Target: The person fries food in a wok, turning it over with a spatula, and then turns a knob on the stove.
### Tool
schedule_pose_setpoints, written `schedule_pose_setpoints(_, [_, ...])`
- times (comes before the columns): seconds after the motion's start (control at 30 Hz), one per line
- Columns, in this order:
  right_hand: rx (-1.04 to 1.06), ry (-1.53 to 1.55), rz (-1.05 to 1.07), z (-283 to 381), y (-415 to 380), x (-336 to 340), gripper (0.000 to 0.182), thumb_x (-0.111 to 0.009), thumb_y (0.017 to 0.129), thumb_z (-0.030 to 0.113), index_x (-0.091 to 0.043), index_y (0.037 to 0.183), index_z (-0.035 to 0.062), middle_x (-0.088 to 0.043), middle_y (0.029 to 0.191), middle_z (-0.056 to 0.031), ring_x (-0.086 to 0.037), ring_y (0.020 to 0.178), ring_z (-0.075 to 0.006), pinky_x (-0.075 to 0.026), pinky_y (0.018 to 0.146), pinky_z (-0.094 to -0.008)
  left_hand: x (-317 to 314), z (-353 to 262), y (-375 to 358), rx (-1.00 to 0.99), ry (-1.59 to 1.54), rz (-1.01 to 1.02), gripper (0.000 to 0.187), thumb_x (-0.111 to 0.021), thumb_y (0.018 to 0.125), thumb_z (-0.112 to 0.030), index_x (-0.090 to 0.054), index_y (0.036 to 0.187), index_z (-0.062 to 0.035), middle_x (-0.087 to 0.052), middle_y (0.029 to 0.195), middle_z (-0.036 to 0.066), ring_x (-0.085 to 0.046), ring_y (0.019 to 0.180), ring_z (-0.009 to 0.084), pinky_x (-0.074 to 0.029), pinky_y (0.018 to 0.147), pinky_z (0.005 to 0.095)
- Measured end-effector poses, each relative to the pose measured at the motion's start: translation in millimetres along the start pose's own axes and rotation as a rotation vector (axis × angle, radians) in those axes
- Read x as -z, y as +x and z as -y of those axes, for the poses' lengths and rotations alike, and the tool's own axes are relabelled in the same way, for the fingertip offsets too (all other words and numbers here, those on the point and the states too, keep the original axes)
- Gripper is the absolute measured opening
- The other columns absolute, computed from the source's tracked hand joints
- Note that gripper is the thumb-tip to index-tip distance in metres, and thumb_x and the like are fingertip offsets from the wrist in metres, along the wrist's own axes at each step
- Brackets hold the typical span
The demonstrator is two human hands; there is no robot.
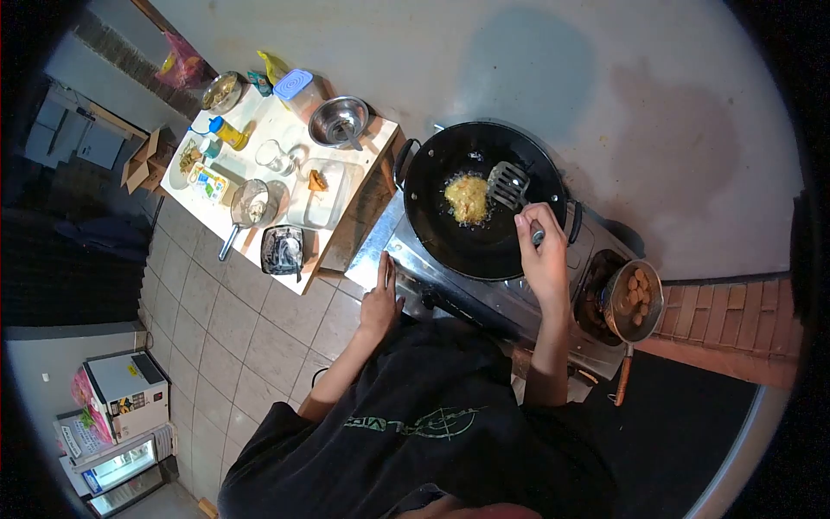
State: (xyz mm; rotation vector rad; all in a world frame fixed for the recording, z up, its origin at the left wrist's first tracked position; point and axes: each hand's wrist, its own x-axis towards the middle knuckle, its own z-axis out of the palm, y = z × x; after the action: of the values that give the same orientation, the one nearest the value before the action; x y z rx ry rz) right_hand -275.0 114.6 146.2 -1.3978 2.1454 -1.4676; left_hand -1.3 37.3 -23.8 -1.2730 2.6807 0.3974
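My right hand (545, 251) is wrapped round the handle of a slotted spatula (508, 183) over a large black wok (441, 238). The spatula's head is inside the wok, right beside a golden, battered piece of food (468, 199) with bubbling oil around it. My left hand (380, 303) rests at the front left edge of the metal stove (406, 251), its fingers stretched out towards the stovetop and holding nothing.
On the stove's right, a long-handled strainer (635, 298) holds several brown fried pieces. A wooden table (298, 281) at the left carries a steel bowl (338, 121), a clear plastic tray (320, 208), a saucepan (252, 204) and a black dish (283, 249).
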Motion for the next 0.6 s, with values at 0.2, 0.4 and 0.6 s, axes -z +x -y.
schedule_pose_setpoints(0.2, [-0.028,-0.092,0.004,-3.3,-4.7,0.8,0.015,-0.059,0.094,0.009,-0.048,0.091,-0.0020,-0.050,0.084,-0.0125,-0.051,0.071,-0.0265,-0.045,0.069,-0.0327,10.3,-5.1,1.0,0.015,-0.005,0.034,0.097,-0.072,0.078,-0.030,-0.017,0.150,0.0021,-0.001,0.160,0.018,-0.070,0.078,0.0303,-0.057,0.064,0.0352])
schedule_pose_setpoints(0.4, [0.007,-0.032,-0.027,-6.6,-13.8,-6.6,0.015,-0.058,0.094,0.008,-0.048,0.091,-0.0020,-0.050,0.085,-0.0133,-0.052,0.071,-0.0280,-0.045,0.069,-0.0333,7.6,-2.0,-0.5,-0.003,0.024,0.020,0.097,-0.073,0.078,-0.031,-0.016,0.150,0.0019,-0.001,0.160,0.019,-0.070,0.078,0.0295,-0.057,0.064,0.0344])
schedule_pose_setpoints(0.6, [-0.036,-0.055,-0.045,-7.8,-16.3,-9.9,0.014,-0.058,0.094,0.008,-0.049,0.091,-0.0020,-0.050,0.084,-0.0131,-0.051,0.071,-0.0264,-0.045,0.069,-0.0328,7.4,-2.2,-0.4,-0.009,0.036,0.014,0.098,-0.072,0.078,-0.031,-0.016,0.150,0.0019,-0.001,0.160,0.019,-0.070,0.074,0.0293,-0.057,0.062,0.0342])
